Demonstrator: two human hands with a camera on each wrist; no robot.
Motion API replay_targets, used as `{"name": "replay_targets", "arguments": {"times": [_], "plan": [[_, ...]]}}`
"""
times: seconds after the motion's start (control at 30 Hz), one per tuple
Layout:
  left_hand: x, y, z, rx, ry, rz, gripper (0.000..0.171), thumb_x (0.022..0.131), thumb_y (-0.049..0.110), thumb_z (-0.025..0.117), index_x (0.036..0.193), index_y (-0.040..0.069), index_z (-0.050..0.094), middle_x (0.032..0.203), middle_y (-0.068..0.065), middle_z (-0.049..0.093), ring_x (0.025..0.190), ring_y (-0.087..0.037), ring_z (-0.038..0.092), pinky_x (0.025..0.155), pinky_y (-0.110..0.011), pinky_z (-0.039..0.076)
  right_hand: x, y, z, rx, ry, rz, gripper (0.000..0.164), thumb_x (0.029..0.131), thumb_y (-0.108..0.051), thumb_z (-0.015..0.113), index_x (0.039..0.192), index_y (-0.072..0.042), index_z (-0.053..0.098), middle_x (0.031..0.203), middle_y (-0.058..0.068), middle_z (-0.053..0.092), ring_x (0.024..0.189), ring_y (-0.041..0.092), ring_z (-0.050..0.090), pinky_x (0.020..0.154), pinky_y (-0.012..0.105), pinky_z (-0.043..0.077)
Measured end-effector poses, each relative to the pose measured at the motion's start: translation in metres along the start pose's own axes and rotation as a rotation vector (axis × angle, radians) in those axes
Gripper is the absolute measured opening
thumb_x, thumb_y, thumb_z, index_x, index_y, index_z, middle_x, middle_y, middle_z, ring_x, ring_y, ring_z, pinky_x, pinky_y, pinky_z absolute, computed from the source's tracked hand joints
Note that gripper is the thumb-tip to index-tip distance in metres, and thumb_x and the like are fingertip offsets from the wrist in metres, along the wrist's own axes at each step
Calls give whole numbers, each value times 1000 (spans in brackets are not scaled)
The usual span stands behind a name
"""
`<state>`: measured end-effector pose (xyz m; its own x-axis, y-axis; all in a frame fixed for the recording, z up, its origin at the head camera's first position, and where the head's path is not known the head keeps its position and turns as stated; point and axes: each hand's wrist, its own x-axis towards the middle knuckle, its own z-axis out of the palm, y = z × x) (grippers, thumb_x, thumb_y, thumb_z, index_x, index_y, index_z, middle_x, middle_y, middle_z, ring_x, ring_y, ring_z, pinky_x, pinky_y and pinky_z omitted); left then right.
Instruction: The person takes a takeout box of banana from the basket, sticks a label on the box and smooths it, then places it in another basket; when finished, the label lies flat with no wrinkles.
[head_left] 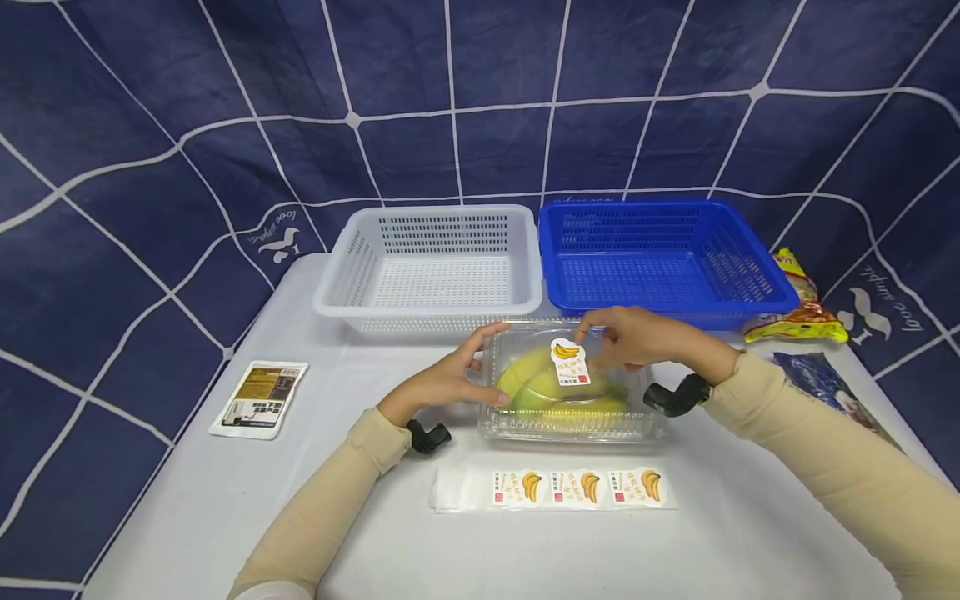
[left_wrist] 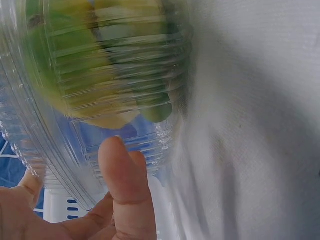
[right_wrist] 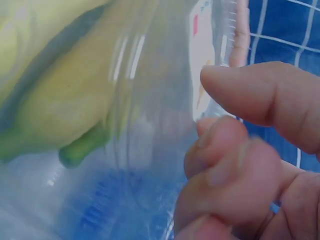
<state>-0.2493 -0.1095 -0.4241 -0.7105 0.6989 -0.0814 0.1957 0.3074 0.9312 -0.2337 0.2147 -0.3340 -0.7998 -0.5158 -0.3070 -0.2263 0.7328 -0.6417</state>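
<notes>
Head view: clear banana box [head_left: 570,425] beneath right hand [head_left: 636,335]

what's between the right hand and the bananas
A banana sticker and the container's clear plastic lie between them, as the right wrist view shows.

A white perforated basket [head_left: 427,313] and a blue one [head_left: 667,297] are sitting side by side along the back of a white-covered counter [head_left: 176,517], while navy fabric [head_left: 498,50] crossed by white lines is rising behind them. At the blue basket's right front corner, a yellow-and-red packet [head_left: 804,310] is lying partly hidden, with a dark blue packet [head_left: 828,385] resting nearer the camera. Toward the left edge, a white-bordered pouch with brown printing [head_left: 262,398] is lying flat.
</notes>
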Motion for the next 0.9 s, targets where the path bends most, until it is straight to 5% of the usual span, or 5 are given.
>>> {"name": "replay_targets", "arguments": {"times": [0.3, 0.4, 0.53, 0.7, 0.9], "plan": [[1, 1, 2, -32, 11, -11, 107, 87, 23, 86, 172, 31, 21, 179, -12, 11, 153, -53, 29, 114, -74, 37, -30, 26, -11, 245, 106, -77, 34, 104, -3, 68, 136, 6, 65, 75, 4, 58, 59, 15, 53, 57, 30, 50], [0, 1, 3, -61, 14, -22, 108, 87, 21, 86, 172, 33, 21, 179, -16, 6, 156, -57, 22, 107, -70, 48, -40, 39, -13, 290, 181, -139, 31, 106, -1, 65, 136, 8, 63, 81, 8, 65, 63, 19, 59, 61, 32, 56], [-2, 2, 4, -92, 22, -43, 110, 87, 20, 86, 172, 34, 18, 176, -28, 5, 154, -62, 22, 85, -52, 63, -53, 62, -14, 324, 260, -245, 31, 108, 2, 61, 136, -8, 68, 89, 6, 73, 71, 21, 66, 66, 33, 61], [-3, 3, 5, -93, 28, -42, 110, 86, 20, 85, 172, 33, 18, 174, -31, 7, 153, -63, 24, 81, -48, 64, -70, 94, -13, 376, 336, -262, 52, 109, 6, 56, 132, -40, 68, 97, 0, 77, 77, 18, 70, 70, 30, 62], [0, 3, 7, -101, 22, -33, 107, 87, 22, 85, 172, 33, 20, 177, -23, 5, 152, -63, 25, 79, -49, 64, -81, 129, -12, 463, 397, -224, 54, 111, 5, 51, 136, -41, 66, 104, -3, 80, 83, 17, 73, 75, 30, 64]]}}
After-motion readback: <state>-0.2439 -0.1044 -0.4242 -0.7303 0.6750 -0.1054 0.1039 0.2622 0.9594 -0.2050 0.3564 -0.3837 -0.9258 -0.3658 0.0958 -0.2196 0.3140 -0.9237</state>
